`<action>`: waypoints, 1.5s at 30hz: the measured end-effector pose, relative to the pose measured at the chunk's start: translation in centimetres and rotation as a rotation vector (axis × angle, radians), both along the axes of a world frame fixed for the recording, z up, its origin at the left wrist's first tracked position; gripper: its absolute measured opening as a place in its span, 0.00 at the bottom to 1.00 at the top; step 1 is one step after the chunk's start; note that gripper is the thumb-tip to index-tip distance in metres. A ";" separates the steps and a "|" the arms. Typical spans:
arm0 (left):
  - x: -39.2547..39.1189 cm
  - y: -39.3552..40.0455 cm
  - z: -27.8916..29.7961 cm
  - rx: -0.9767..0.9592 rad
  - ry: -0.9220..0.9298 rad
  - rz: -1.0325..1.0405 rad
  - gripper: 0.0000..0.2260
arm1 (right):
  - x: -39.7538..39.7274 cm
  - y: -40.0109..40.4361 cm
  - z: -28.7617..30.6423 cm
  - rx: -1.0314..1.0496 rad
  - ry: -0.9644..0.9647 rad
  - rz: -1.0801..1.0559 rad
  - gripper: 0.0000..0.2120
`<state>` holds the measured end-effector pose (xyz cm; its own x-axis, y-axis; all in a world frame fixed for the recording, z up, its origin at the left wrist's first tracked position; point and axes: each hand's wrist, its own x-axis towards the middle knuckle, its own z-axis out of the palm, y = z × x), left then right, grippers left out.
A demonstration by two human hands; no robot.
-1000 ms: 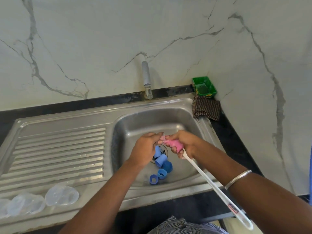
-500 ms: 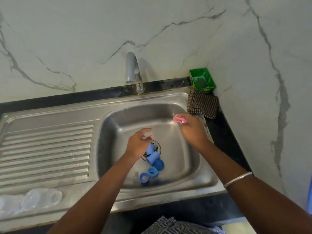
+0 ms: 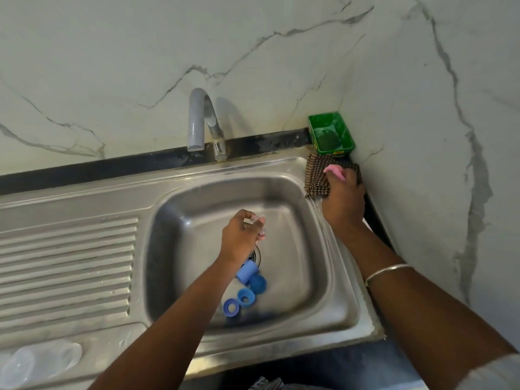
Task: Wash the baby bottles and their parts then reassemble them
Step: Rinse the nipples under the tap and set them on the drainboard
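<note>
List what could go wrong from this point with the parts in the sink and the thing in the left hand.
1. The blue parts lie loose beside the open drain; a small one might lodge there.
2. The left hand pinches a small clear part over the basin; wet, it could slip.
3. The right hand brings the pink brush head onto the checked cloth, which may not be clean.

Both forearms are bare; a thin silver bangle (image 3: 387, 273) circles the right wrist, and a pale sleeve edge (image 3: 495, 372) shows at the near right corner
</note>
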<state>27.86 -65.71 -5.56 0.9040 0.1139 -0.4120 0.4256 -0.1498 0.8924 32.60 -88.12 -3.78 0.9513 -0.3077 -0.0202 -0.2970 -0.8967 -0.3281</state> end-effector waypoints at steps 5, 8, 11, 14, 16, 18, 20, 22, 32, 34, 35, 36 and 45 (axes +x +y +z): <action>0.5 0.7 0.1 0.187 -0.085 -0.033 0.05 | 0.4 1.2 -0.3 -0.172 0.053 -0.070 0.30; 1.2 1.3 0.4 0.212 -0.117 -0.035 0.11 | 0.5 3.1 0.3 -0.281 -0.120 0.022 0.27; 2.3 2.0 0.7 0.288 -0.145 -0.086 0.17 | 1.8 6.0 0.4 -0.053 -0.199 0.218 0.22; 3.2 3.0 0.9 0.360 -0.172 -0.083 0.15 | 3.4 9.5 0.5 0.342 -0.160 0.368 0.18; 3.6 3.5 1.4 0.312 -0.172 -0.031 0.10 | 4.6 11.6 0.8 0.521 -0.116 0.384 0.17; 3.8 3.7 1.9 0.242 -0.195 0.022 0.10 | 5.9 13.1 1.1 0.643 -0.090 0.390 0.16; 4.1 4.2 2.3 0.223 -0.230 0.078 0.12 | 7.6 14.4 1.5 0.668 -0.079 0.428 0.18; 4.6 4.7 2.5 0.210 -0.253 0.122 0.13 | 9.2 15.6 1.9 0.670 -0.068 0.452 0.20; 5.9 6.2 2.5 0.094 -0.343 0.184 0.14 | 12.7 18.5 3.0 0.732 0.182 0.492 0.14; 5.9 6.3 2.6 0.092 -0.344 0.184 0.15 | 12.9 18.7 2.8 0.707 0.207 0.478 0.16; 5.9 6.3 2.7 0.098 -0.347 0.178 0.15 | 13.0 18.6 2.9 0.687 0.214 0.490 0.17; 5.9 6.4 2.7 0.111 -0.350 0.170 0.15 | 13.0 18.6 2.9 0.665 0.219 0.510 0.17; 5.7 6.3 3.0 0.152 -0.356 0.133 0.16 | 13.2 18.9 3.7 0.490 0.201 0.620 0.10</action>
